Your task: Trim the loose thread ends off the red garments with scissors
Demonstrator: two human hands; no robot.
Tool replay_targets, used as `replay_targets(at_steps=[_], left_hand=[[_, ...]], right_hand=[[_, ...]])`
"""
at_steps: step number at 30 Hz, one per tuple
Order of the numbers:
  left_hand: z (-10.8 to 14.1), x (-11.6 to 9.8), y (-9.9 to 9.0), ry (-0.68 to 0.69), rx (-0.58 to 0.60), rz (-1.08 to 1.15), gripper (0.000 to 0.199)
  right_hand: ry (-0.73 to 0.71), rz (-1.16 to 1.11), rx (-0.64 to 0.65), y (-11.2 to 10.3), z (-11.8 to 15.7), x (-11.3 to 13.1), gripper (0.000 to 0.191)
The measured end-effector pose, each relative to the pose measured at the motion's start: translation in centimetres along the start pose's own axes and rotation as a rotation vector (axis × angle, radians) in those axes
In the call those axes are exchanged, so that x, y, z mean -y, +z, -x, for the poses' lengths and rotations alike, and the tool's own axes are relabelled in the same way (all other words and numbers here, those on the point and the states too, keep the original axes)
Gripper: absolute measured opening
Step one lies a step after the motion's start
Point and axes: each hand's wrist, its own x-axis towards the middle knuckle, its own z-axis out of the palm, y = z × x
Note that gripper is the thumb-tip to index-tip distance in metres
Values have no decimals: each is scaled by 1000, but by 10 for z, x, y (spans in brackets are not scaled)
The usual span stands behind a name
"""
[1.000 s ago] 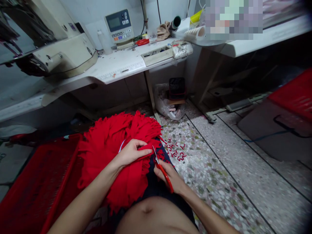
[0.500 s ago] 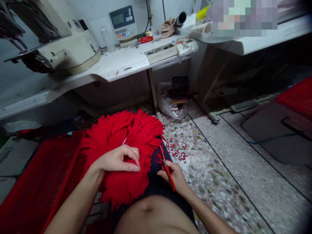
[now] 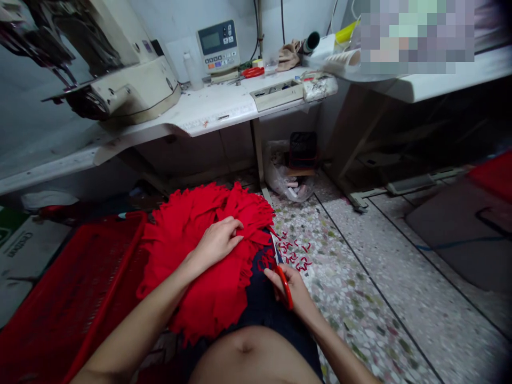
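Observation:
A bunched mass of red fringed fabric (image 3: 208, 272) lies across my lap, over dark shorts (image 3: 260, 304). My left hand (image 3: 218, 242) presses into its top with the fingers curled around a fold. My right hand (image 3: 292, 285) is shut around red-handled scissors (image 3: 283, 282), with the narrow blades (image 3: 274, 248) pointing up beside the fabric's scalloped edge. Any contact between blades and cloth is hard to make out. Small red offcuts (image 3: 294, 253) lie on the floor just past my right hand.
A red plastic crate (image 3: 76, 288) stands at my left. Ahead is a white sewing table (image 3: 216, 109) with a sewing machine (image 3: 136, 90) and a control panel (image 3: 218, 45). A plastic bag (image 3: 286, 181) sits beneath it on the terrazzo floor (image 3: 360, 298).
My left hand has shifted across the fabric and pressed onto its top. The scissors have moved up and right with my right hand. The whole view has drifted slightly.

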Motion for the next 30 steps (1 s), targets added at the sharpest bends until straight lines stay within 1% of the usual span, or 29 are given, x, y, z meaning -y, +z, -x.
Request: replay_targets(at_steps=[2,3,5,8,11,14,16,18,20,22,24,26,28,30], left_hand=[[-3,1,6,-10,21,-52,9],[-4,2,7,-12,24,-30,7],[-2,4,5,-17,12,97,4],[6,7,-2,-53,24,402,8],[17,9,-9,-114,123,641,16],[23,7,-17,-138,246,753,21],[23,3,-23,-121,277,799,20],[20,-1,-26,-122,259,831,19],[15,-7,-26,-163,230,852,23],[9,-12,-23,-185,203,860,24],[6,-15,-17,-155,190,851,26],[4,-16,-9,-123,192,832,31],[3,-16,-3,-136,197,825,33],[3,-16,3,-187,200,843,34]], right_hand=[[5,21,-2,-1,3,-2,53],[8,24,-3,-2,4,-3,54],[11,20,-5,-6,8,-4,54],[5,7,7,-12,12,-1,53],[12,-8,29,-16,14,6,52],[-4,-11,37,-15,13,16,50],[-22,-9,39,-14,13,22,50],[-29,-2,37,-11,12,27,50],[-22,4,34,-9,12,29,51],[-11,11,39,-7,13,28,52],[3,24,60,-7,15,25,54],[3,39,95,-9,18,22,54],[-55,93,141,-12,22,19,52],[-154,188,191,-15,25,19,46]])
